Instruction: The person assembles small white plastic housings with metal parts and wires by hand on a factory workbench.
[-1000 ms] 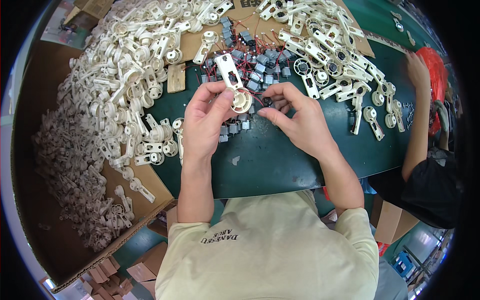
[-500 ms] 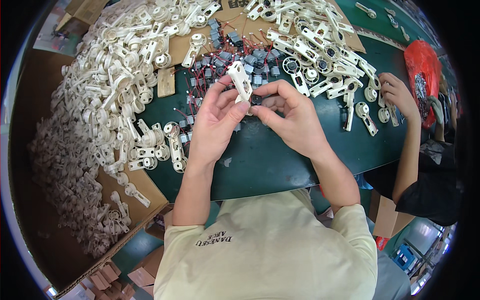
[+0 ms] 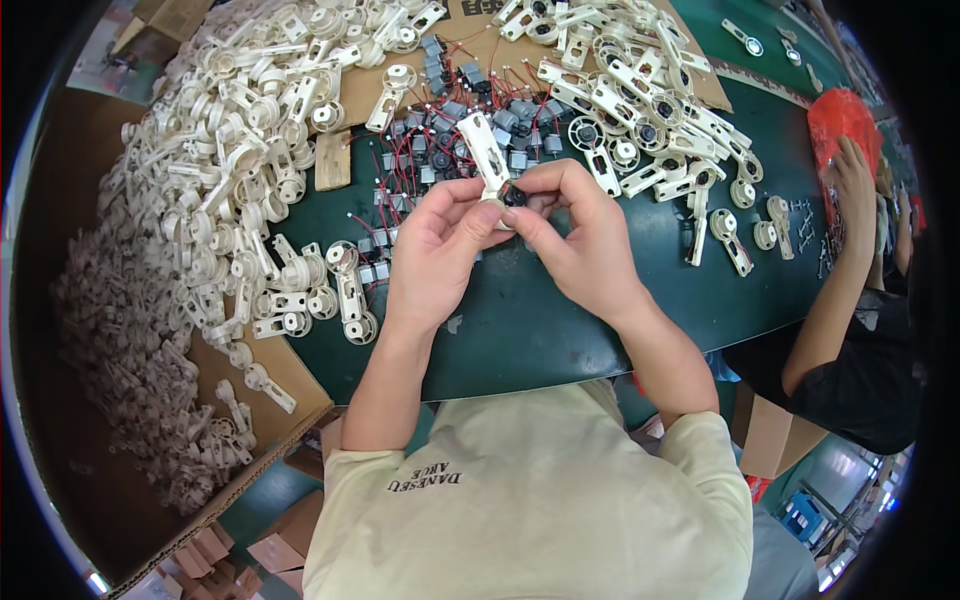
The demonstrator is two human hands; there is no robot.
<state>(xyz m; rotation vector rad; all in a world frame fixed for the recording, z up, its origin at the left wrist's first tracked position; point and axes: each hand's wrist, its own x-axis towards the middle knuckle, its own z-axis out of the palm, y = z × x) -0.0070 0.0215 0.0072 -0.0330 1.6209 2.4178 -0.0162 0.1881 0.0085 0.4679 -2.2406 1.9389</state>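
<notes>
My left hand (image 3: 440,245) grips a cream plastic bracket (image 3: 484,152) by its round lower end, the long arm of the part pointing up and away. My right hand (image 3: 575,235) pinches a small dark motor (image 3: 514,195) against that round end. Both hands hover over the dark green table (image 3: 520,330). Just behind them lies a heap of small grey motors with red and black wires (image 3: 450,125).
A large pile of cream brackets (image 3: 240,150) covers cardboard at the left, with more in a cardboard box (image 3: 130,400). Assembled brackets (image 3: 650,110) lie at the back right. Another person's arm (image 3: 850,230) reaches onto the table at the right, near a red bag (image 3: 838,115).
My hands drew closer together around the bracket's round end, and the right fingers now press the dark motor onto it. The head view shifted slightly.
</notes>
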